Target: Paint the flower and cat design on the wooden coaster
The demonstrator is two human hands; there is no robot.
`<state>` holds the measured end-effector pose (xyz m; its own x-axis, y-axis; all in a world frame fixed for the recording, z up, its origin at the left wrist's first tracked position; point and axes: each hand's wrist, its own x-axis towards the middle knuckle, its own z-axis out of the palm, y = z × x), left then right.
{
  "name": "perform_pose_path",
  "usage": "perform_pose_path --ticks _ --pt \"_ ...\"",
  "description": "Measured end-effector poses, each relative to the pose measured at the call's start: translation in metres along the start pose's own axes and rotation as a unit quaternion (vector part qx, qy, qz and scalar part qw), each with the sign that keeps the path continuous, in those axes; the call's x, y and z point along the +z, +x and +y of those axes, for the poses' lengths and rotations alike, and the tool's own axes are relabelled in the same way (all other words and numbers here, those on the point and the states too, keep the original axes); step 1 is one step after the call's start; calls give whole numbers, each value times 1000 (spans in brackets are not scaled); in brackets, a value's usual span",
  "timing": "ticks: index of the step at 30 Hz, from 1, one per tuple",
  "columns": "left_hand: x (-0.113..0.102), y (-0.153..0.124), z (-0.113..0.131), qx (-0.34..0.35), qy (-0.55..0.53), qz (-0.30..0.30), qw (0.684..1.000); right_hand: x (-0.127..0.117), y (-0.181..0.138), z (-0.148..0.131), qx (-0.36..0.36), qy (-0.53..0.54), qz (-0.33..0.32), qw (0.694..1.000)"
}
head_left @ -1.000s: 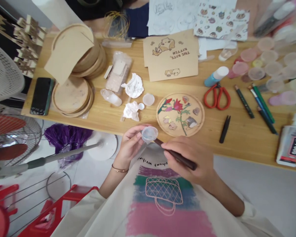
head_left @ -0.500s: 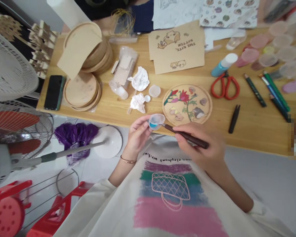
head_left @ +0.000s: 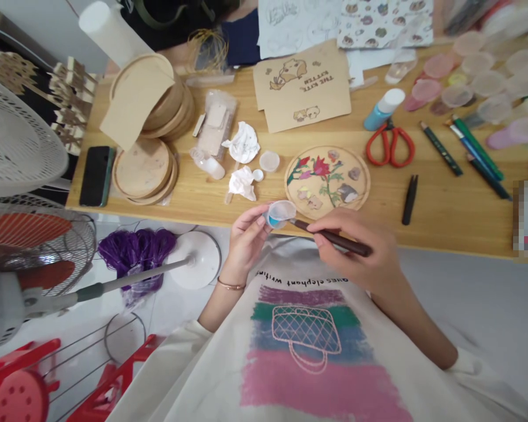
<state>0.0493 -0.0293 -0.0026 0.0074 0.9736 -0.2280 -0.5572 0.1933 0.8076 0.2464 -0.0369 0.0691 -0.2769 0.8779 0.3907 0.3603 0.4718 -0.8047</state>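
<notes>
In my left hand [head_left: 245,237], closed between thumb and fingers, is a small clear plastic cup [head_left: 283,209] with bright blue paint-like stuff inside. The cup is tilted, its mouth toward the right. My right hand [head_left: 367,249] grips a dark brown handled tool [head_left: 345,241] with a thin metal tip. That tip reaches the cup's rim or just inside it; I cannot tell which. Just beyond the hands lies a round wooden plaque [head_left: 297,190] decorated with red flowers, green leaves and small animal figures.
Red-handled scissors [head_left: 391,146], black tweezers [head_left: 409,199], a blue bottle [head_left: 383,110] and pencils [head_left: 477,149] lie right of the plaque. Crumpled tissues [head_left: 243,142] and a small plastic lid [head_left: 270,160] are left of it. Wooden discs [head_left: 141,170] and a phone [head_left: 95,177] sit farther left.
The view has shifted slightly, so the table's things appear a little to the left on the right side. The cup is tilted a bit differently, with less blue showing. Both grips stay the same.
</notes>
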Motion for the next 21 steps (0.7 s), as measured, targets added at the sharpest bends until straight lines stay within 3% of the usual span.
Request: perform_pose_path --ticks 21 --pt "-6 2 -2 15 30 -5 999 10 -3 -1 -5 7 22 1000"
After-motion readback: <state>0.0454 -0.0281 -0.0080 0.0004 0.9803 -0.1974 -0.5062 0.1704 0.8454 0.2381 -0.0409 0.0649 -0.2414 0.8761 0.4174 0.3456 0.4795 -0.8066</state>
